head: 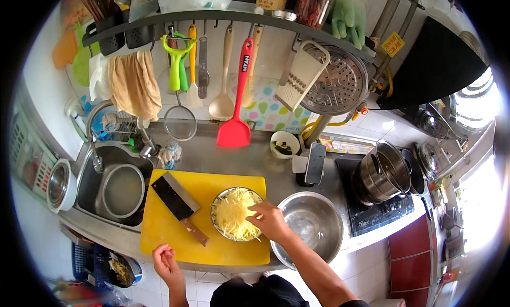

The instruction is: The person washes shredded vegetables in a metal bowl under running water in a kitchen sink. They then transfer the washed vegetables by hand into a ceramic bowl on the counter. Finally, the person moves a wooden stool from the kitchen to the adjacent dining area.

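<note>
My right hand (267,220) reaches over the steel basin and touches the right side of a heap of pale yellow shreds (235,211), its fingers slightly curled. The shreds fill a patterned bowl (217,229) on a yellow cutting board (223,255). Whether the fingers pinch any shreds is hard to tell. My left hand (165,263) is held by the board's front left edge, palm up with loosely curled fingers and nothing in it. A cleaver (175,201) with a wooden handle lies on the board, left of the bowl. Right of the board stands the large steel basin (314,227).
At left, a sink (89,187) holds a metal bowl of cloudy liquid (123,190). Behind the basin stands a phone (315,163). A steel pot (372,179) sits on the cooktop (382,217) at right. Utensils, among them a red spatula (234,132), hang from the shelf.
</note>
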The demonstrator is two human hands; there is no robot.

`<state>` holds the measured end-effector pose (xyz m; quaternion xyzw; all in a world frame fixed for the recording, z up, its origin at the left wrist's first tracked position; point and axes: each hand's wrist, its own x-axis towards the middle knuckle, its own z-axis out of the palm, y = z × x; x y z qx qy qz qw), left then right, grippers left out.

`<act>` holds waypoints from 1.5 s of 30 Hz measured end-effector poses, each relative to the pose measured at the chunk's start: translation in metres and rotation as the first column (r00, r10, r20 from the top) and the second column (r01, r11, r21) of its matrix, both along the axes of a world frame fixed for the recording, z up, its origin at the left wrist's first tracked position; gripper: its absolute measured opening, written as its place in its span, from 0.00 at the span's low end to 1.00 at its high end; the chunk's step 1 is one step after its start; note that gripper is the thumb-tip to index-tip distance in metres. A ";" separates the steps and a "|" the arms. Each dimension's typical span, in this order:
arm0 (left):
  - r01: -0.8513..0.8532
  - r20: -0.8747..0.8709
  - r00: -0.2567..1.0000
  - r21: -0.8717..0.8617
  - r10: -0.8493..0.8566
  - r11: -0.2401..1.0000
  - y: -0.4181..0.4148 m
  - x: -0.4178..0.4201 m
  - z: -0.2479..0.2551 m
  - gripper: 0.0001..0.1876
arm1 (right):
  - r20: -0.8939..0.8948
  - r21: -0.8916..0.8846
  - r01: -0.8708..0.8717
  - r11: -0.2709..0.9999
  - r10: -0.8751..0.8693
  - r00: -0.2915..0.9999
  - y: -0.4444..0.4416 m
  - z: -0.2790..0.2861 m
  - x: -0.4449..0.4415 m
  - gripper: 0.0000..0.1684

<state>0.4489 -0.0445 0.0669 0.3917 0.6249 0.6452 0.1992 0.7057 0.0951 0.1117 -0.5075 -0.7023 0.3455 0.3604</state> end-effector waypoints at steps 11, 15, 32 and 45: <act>0.024 0.030 0.999 -0.033 -0.023 0.999 -0.006 -0.008 -0.013 0.05 | 0.472 -0.297 0.019 0.955 0.130 0.872 -0.066 -0.028 0.133 0.12; 0.054 0.027 0.998 -0.047 -0.053 0.997 -0.002 -0.007 -0.014 0.05 | 0.436 -0.566 0.028 0.824 0.271 0.858 -0.105 -0.039 0.152 0.12; 0.163 0.016 0.987 -0.062 -0.163 0.985 0.006 0.010 -0.014 0.05 | 0.355 -0.488 -0.084 0.869 0.286 0.890 -0.104 -0.055 0.122 0.10; 0.150 0.025 0.989 -0.072 -0.149 0.986 0.007 0.019 -0.015 0.05 | 0.152 -0.540 -0.057 0.840 0.164 0.975 -0.107 -0.057 0.124 0.11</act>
